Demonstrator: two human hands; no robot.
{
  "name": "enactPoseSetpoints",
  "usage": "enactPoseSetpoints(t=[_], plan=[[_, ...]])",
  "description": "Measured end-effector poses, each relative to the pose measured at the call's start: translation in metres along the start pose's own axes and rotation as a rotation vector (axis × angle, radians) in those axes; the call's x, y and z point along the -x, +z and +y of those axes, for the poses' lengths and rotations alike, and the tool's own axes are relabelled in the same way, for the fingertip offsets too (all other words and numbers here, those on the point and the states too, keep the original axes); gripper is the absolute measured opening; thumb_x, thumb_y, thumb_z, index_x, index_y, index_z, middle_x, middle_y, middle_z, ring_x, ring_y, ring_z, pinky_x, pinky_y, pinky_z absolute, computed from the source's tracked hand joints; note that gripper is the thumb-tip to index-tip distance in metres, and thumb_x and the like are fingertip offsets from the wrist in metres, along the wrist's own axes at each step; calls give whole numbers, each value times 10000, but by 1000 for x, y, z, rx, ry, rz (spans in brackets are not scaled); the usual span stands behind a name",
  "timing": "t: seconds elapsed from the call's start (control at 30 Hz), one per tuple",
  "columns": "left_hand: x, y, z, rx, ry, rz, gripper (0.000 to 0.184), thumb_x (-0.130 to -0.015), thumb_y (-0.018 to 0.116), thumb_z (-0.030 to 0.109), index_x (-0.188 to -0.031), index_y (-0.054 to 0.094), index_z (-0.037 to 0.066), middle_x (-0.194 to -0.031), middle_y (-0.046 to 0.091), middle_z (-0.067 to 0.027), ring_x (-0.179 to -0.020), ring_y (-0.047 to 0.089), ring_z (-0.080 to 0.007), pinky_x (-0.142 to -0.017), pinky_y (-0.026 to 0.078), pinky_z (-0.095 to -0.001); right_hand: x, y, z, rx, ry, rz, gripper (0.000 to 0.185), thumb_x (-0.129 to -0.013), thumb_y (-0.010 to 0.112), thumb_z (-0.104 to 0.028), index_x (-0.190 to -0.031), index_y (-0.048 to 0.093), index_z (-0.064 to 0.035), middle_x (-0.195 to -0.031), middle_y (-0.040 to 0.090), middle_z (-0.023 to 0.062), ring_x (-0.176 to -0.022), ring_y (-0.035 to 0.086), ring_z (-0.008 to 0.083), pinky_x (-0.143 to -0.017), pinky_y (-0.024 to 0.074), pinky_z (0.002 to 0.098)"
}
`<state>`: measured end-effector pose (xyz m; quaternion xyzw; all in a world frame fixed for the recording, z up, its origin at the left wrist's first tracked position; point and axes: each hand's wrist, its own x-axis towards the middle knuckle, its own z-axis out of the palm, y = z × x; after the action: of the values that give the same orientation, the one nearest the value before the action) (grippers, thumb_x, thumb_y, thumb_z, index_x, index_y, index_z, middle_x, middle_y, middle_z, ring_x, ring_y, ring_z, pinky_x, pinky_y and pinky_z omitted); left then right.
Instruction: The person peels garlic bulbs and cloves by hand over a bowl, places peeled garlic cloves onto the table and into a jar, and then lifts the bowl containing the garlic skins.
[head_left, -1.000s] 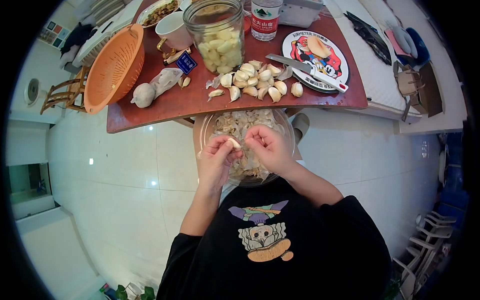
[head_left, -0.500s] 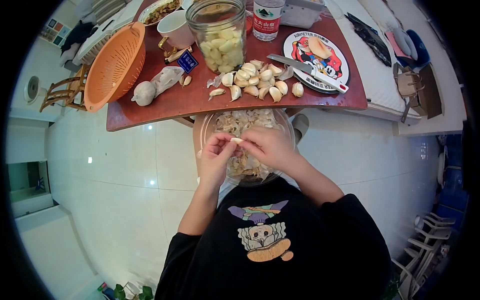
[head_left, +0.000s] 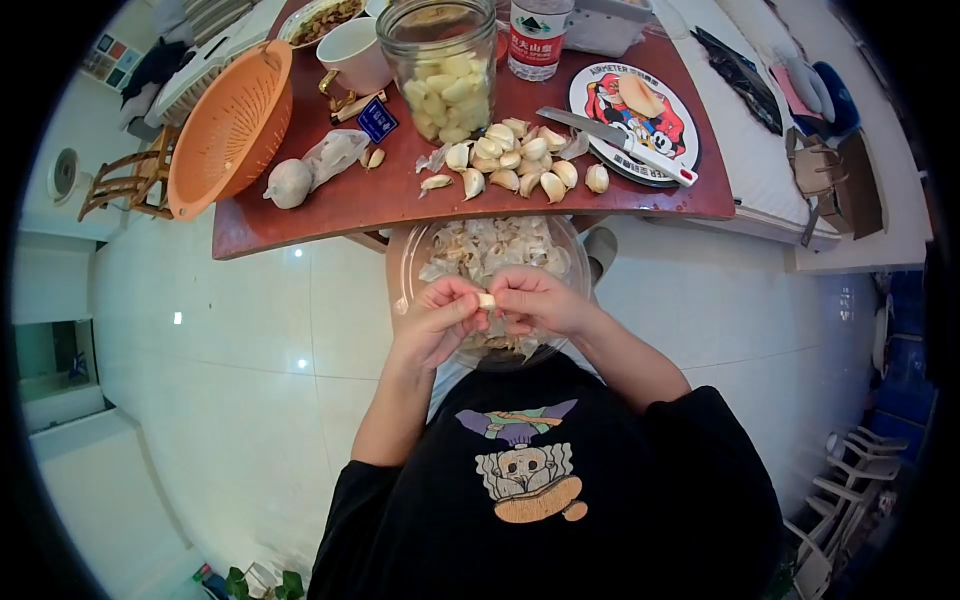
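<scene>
L hand (head_left: 440, 316) + R hand (head_left: 538, 300) pinch garlic clove (head_left: 486, 300) over bowl (head_left: 576, 262) w/ skins (head_left: 490, 245). Unpeeled cloves (head_left: 510, 160) nr table (head_left: 330, 225) edge, jar (head_left: 438, 48) w/ peeled cloves (head_left: 448, 98) just behind.

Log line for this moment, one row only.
left hand: pinching garlic clove | right hand: pinching same clove | below: bowl of peels

Head-worn view, forward and down

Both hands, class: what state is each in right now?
Left hand: closed, holding one end of a garlic clove.
Right hand: closed, pinching its other end.
</scene>
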<state>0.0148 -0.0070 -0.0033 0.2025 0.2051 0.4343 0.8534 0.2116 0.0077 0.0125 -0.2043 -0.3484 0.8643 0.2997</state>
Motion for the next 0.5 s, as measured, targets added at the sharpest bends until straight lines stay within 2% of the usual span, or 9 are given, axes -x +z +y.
enactPoseSetpoints(t=[0.07,0.17,0.27,0.37,0.47,0.5], plan=[[-2,0,-3,33,26,0,90,-883,591,72,-945,582,8,-887,644,-123,-743,649,-184,-682,546,-293,-3,-3,10,-189,-10,35,129,-949,506,-175,-884,528,-65,-759,510,-22,-566,409,35,-462,328,190],[-4,-2,-3,73,49,29,115,-885,592,79,-971,591,2,-906,645,-121,-752,648,-181,-697,546,-292,-5,-5,13,-277,-48,37,127,-958,487,-181,-900,516,-71,-789,526,-6,-535,377,55,-469,319,201],[-3,2,-3,14,112,126,136,-889,588,79,-999,596,0,-917,647,-112,-769,642,-172,-712,545,-287,-6,2,6,76,-117,237,140,-945,517,-191,-879,543,-70,-752,533,-17,-541,406,57,-460,320,216],[-2,7,1,-205,222,246,136,-887,583,54,-1013,601,6,-924,650,-99,-791,636,-162,-722,539,-276,-5,-5,4,672,-260,320,161,-900,592,-224,-843,567,-76,-686,522,-29,-528,436,71,-453,331,257],[-1,11,3,-463,321,330,142,-870,585,5,-1010,607,8,-943,649,-92,-813,634,-158,-742,527,-262,-2,-5,-6,1414,-289,441,184,-841,665,-250,-830,584,-85,-643,494,-35,-541,450,72,-478,349,271],[0,13,4,-547,351,352,148,-862,587,-14,-1008,608,8,-951,648,-92,-820,634,-158,-752,522,-258,-2,-3,-8,1400,-280,446,187,-829,677,-252,-841,586,-89,-651,495,-32,-552,450,71,-491,354,267]])
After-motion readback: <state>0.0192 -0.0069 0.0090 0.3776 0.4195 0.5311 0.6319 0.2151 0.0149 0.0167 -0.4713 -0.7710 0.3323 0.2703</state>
